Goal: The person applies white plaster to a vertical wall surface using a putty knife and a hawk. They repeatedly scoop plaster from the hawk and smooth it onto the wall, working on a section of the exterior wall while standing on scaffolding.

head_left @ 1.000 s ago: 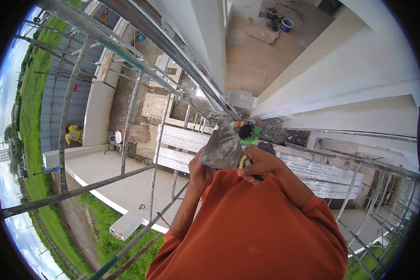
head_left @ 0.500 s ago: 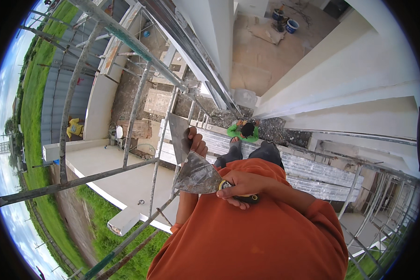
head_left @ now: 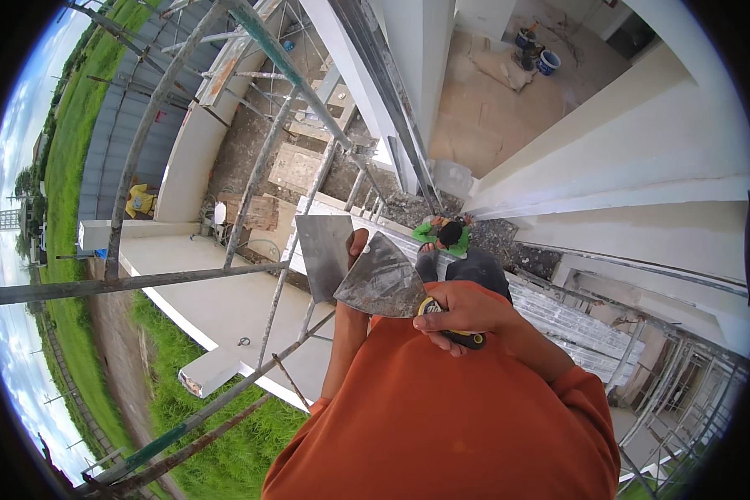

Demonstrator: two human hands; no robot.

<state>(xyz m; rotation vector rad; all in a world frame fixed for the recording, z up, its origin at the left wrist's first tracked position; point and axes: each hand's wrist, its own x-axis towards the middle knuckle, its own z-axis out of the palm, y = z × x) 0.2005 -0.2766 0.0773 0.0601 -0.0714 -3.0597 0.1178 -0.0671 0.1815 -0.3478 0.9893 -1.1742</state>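
My left hand (head_left: 357, 242) grips a flat steel plate (head_left: 323, 257), held upright at chest height and partly hidden behind the other tool. My right hand (head_left: 467, 312) is closed on the yellow-and-black handle of a triangular putty knife (head_left: 379, 279), whose smeared, dull blade lies just in front of my left hand, overlapping it. Whether the two blades touch I cannot tell. Both tools are above my orange shirt and dark-clad legs.
Scaffold tubes (head_left: 187, 277) cross the left side. Below me are white-smeared planks (head_left: 550, 312) and a co-worker in green (head_left: 446, 233). Another in yellow (head_left: 142, 200) is farther left. White walls (head_left: 608, 150) rise right; buckets (head_left: 548, 61) stand on the floor beyond.
The steel plate in my left hand has come into view beside the putty knife. The putty knife dipped, then rose slightly and moved right over the last half second. The view has shifted slightly.
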